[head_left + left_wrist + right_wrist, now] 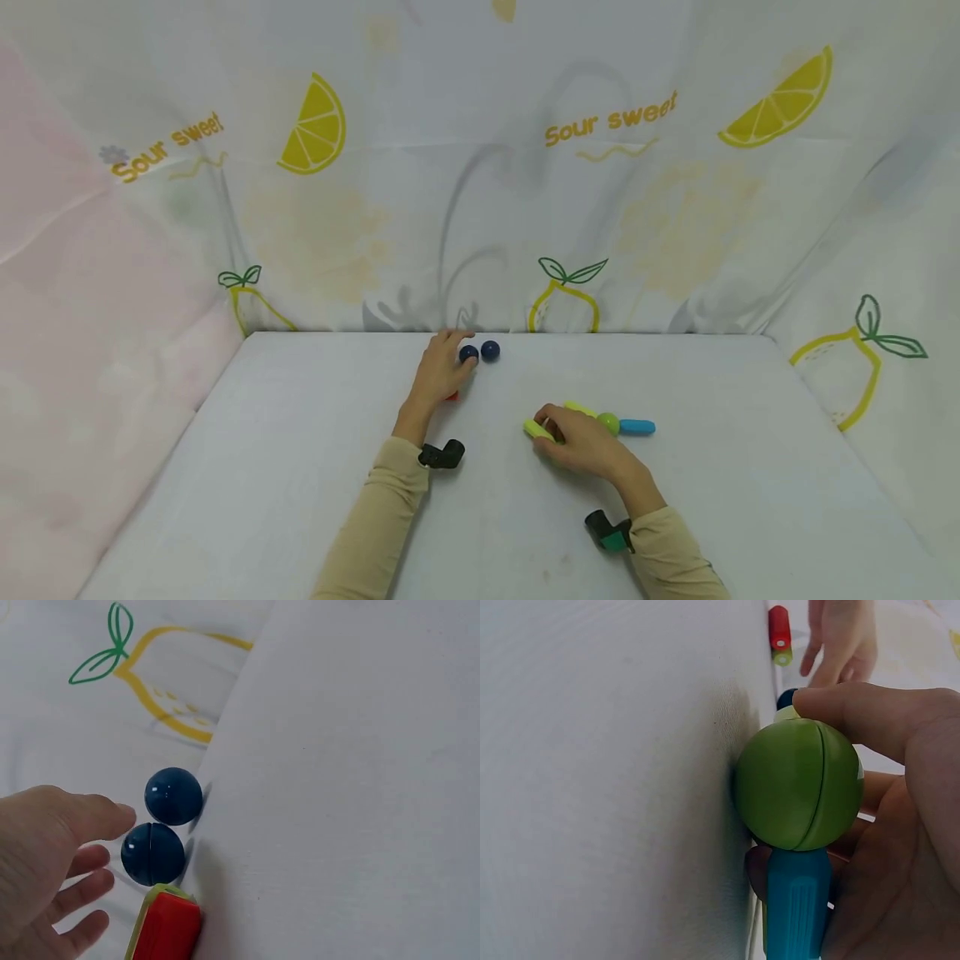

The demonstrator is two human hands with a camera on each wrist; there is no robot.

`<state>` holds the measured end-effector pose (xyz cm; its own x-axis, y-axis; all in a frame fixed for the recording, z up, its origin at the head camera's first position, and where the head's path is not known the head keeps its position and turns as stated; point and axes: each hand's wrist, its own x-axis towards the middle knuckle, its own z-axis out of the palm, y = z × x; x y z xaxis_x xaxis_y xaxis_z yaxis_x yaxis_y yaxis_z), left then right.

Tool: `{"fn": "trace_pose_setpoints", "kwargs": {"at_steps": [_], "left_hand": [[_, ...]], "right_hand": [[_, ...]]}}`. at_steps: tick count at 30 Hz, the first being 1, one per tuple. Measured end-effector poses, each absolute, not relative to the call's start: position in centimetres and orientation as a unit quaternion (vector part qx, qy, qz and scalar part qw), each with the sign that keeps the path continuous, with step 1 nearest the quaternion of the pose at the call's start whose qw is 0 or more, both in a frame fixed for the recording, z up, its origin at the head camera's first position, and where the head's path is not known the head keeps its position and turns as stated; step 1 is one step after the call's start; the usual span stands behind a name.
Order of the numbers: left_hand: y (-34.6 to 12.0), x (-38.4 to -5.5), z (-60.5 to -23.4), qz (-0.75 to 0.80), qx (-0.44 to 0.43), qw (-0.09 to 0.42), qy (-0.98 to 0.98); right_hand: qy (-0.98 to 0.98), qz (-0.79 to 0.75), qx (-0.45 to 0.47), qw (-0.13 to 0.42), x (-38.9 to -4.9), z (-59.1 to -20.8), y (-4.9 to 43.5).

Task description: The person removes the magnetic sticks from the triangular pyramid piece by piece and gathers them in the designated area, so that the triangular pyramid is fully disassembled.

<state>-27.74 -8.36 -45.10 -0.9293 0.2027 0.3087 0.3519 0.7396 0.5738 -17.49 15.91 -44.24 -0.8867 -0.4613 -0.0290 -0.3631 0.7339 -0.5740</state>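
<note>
Two dark blue balls lie side by side near the table's far edge; the left hand (442,367) is beside the nearer ball (468,354), with the farther ball (491,351) to its right. In the left wrist view its fingers are spread and hold nothing, the thumb close to the balls. A red and lime stick (169,926) lies next to them, mostly hidden by the hand in the head view. The right hand (581,442) pinches a yellow-green stick (536,429) by thumb and fingers. Close to that hand are a green ball (795,784) and a blue stick (799,900), end to end.
Another yellow-green stick (580,408) lies just beyond the right hand. The white tabletop (262,467) ends at a hanging cloth (465,167) printed with lemons. Black wrist cameras (442,454) are on both arms.
</note>
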Motion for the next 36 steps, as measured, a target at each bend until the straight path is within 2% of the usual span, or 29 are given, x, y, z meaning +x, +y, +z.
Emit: {"fn": "trace_pose_setpoints", "kwargs": {"at_steps": [4,7,9,13,18,21,31,36], "left_hand": [[-7.8,-27.2,-45.3,-0.356,-0.183,0.162,-0.902],[-7.0,-26.3,-45.5,-0.372,-0.231,0.165,-0.883],[-6.3,-25.4,-45.5,-0.381,-0.271,0.138,-0.873],[-4.7,-23.8,-45.8,-0.379,-0.348,0.044,-0.857],[-3.8,-22.4,-46.5,-0.356,-0.404,-0.048,-0.841],[-3.8,-21.9,-47.2,-0.356,-0.413,-0.063,-0.836],[-4.4,-21.4,-47.4,-0.362,-0.398,-0.050,-0.842],[-5.1,-21.6,-47.0,-0.362,-0.402,-0.075,-0.838]], "right_hand": [[0.928,-0.287,-0.222,0.079,-17.6,-44.0,16.0],[0.929,-0.285,-0.224,0.079,-17.6,-43.9,16.0],[0.929,-0.284,-0.225,0.081,-17.7,-43.9,16.0],[0.927,-0.288,-0.227,0.083,-17.7,-44.0,16.0],[0.923,-0.297,-0.232,0.080,-17.6,-44.1,16.0],[0.920,-0.304,-0.232,0.084,-17.6,-44.2,16.1],[0.912,-0.327,-0.232,0.089,-17.4,-44.5,16.2],[0.907,-0.336,-0.234,0.097,-17.5,-44.3,16.2]]}}
